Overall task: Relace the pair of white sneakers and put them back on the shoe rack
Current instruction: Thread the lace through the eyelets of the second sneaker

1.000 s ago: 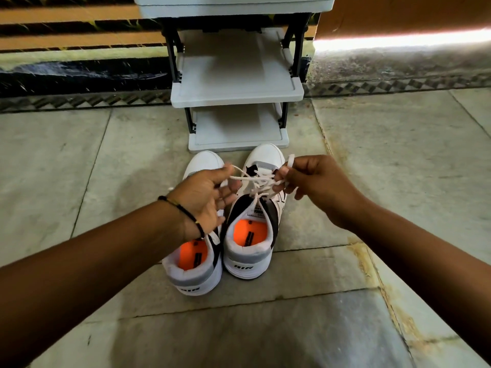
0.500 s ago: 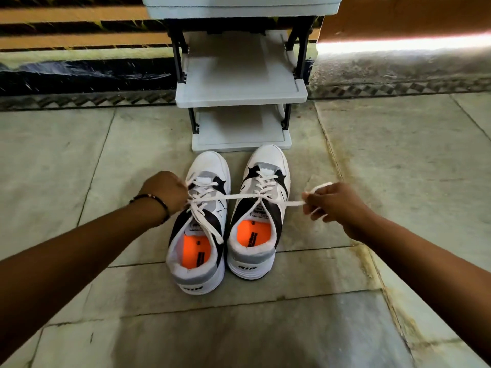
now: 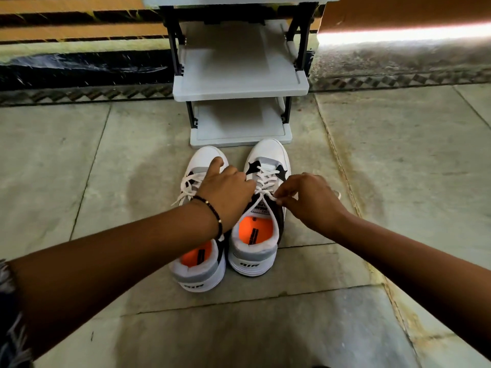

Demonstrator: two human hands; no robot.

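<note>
Two white sneakers with orange insoles stand side by side on the floor, toes toward the rack. The left sneaker (image 3: pixel 199 272) has loose white laces. The right sneaker (image 3: pixel 268 155) is laced up to the tongue. My left hand (image 3: pixel 225 189) reaches across the left sneaker to the right sneaker's lace (image 3: pixel 265 181), its fingertips hidden. My right hand (image 3: pixel 310 200) pinches the same lace at the top eyelets. The grey shoe rack (image 3: pixel 240 87) stands just beyond the toes, its two visible shelves bare.
Stone floor tiles (image 3: pixel 398 155) spread all around the shoes. A patterned border strip (image 3: pixel 79 94) and a wall run behind the rack. A bright band of light (image 3: pixel 398 35) lies at the back right.
Both hands had pulled the right sneaker's lace ends wide apart; now they have come back together over its top eyelets.
</note>
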